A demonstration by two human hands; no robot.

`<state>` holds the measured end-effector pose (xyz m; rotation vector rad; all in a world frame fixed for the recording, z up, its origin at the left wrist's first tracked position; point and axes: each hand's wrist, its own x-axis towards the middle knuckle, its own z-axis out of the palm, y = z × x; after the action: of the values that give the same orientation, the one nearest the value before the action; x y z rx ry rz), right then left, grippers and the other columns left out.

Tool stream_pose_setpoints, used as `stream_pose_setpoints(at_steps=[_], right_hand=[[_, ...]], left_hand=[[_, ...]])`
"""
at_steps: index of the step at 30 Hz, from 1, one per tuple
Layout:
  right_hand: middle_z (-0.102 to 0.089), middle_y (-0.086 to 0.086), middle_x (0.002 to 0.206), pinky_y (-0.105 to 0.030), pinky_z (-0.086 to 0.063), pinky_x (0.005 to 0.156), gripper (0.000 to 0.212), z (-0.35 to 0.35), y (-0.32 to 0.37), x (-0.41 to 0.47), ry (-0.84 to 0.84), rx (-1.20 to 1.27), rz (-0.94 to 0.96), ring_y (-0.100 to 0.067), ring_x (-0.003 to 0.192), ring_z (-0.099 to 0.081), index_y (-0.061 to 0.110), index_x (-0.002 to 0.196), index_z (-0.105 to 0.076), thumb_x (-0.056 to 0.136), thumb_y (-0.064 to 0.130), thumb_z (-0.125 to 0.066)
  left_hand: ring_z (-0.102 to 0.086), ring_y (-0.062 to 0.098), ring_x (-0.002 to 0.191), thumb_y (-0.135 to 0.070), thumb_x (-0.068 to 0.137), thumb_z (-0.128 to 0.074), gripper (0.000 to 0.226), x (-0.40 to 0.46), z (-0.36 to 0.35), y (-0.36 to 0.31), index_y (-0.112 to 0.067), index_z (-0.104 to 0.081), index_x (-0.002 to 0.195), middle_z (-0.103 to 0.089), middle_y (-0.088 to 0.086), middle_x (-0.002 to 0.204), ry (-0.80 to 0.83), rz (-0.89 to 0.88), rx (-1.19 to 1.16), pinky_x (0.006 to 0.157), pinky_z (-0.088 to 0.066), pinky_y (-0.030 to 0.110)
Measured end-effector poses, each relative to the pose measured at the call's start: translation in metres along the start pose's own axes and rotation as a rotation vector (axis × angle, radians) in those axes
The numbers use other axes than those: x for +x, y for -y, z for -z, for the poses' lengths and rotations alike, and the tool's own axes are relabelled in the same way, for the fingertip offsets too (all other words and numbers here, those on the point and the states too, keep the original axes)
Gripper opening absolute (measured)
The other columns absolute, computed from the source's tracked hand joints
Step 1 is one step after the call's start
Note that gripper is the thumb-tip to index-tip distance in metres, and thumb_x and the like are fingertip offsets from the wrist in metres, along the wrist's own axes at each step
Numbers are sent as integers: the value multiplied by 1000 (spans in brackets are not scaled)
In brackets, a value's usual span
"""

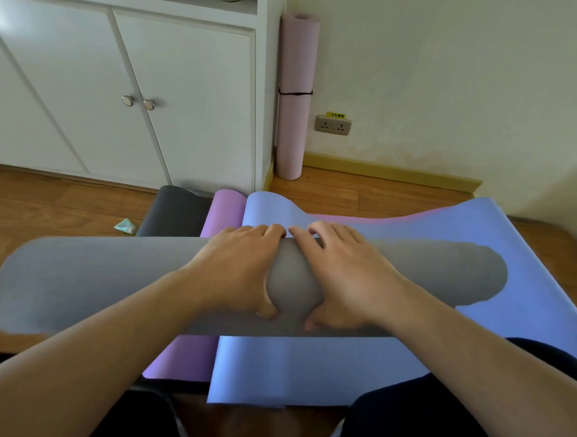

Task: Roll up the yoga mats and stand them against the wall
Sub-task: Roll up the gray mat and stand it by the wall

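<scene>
Hands gripped a grey rolled mat (119, 283) lying across the blue mat (318, 364) on the floor: left hand (240, 269) and right hand (344, 272) side by side, fingers curled over its middle, thumbs underneath.

Rolled grey foam mat (103, 283): left end cut off by frame edge | flat dark grey mat (172, 209): mostly hidden under the roll | yellow socket label (337, 115): text too small to read

Soft daylight, wide-angle edge distortion
</scene>
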<state>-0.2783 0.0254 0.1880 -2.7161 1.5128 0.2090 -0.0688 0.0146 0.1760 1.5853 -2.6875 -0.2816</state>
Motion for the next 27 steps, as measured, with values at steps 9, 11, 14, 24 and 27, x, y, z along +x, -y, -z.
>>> stream_pose_setpoints(at_steps=[9,11,14,24,27], right_hand=[[-61,8,123,-40,-51,93,103,2,-5,8,-5,84,-26,-19,110,-60,33,138,-43,53,75,-83],[-60,9,126,-38,-50,93,105,2,-6,8,39,131,-43,-18,113,-60,35,141,-41,54,76,-84],[-53,3,138,-38,-46,105,112,1,-2,4,26,103,-28,-23,125,-54,31,153,-30,63,72,-81],[-58,5,122,-41,-50,97,96,-1,-2,9,-31,23,37,-22,112,-58,28,137,-44,57,65,-83],[-60,10,120,-40,-51,93,97,0,-5,10,1,100,-6,-18,108,-59,33,133,-46,52,72,-84]], left_hand=[[-51,16,117,-85,48,-75,124,-6,-7,-5,-28,-33,150,-47,-9,132,-16,-54,117,104,-47,38],[-54,18,109,-79,50,-79,114,-4,-10,-8,-27,-38,143,-50,-7,124,-31,-59,175,98,-49,39],[-55,15,98,-73,55,-79,91,-1,-7,-6,-30,-43,127,-53,-12,112,-28,-49,115,91,-50,37],[-54,10,113,-86,50,-77,109,-5,1,1,-37,-38,139,-50,-17,124,83,6,2,99,-47,34],[-53,15,114,-90,50,-75,120,-8,-8,-8,-30,-35,146,-49,-11,128,5,-34,129,102,-49,40]])
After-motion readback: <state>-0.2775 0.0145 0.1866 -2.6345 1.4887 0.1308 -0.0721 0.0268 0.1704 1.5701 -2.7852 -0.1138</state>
